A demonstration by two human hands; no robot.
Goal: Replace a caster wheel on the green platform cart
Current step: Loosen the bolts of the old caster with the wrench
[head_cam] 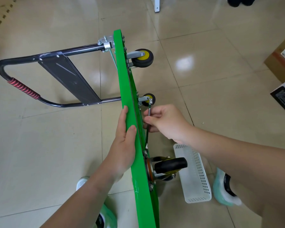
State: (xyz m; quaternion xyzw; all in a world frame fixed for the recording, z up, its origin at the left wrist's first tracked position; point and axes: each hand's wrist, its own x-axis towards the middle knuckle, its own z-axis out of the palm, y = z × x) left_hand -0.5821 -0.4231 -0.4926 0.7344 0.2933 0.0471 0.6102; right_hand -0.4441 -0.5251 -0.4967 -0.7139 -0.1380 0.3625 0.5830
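Cart deck (127, 96) is glossy green paint, wrench (149, 111) shiny metal, basket (196, 178) white perforated plastic, floor tiles (56, 145) pretty glossy.

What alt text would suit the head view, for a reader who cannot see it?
A green platform cart stands on edge on a tiled floor; the left hand presses flat against it and the right hand grips a wrench by its underside. A black caster is mounted nearer the camera, with a white basket on the floor beside it.
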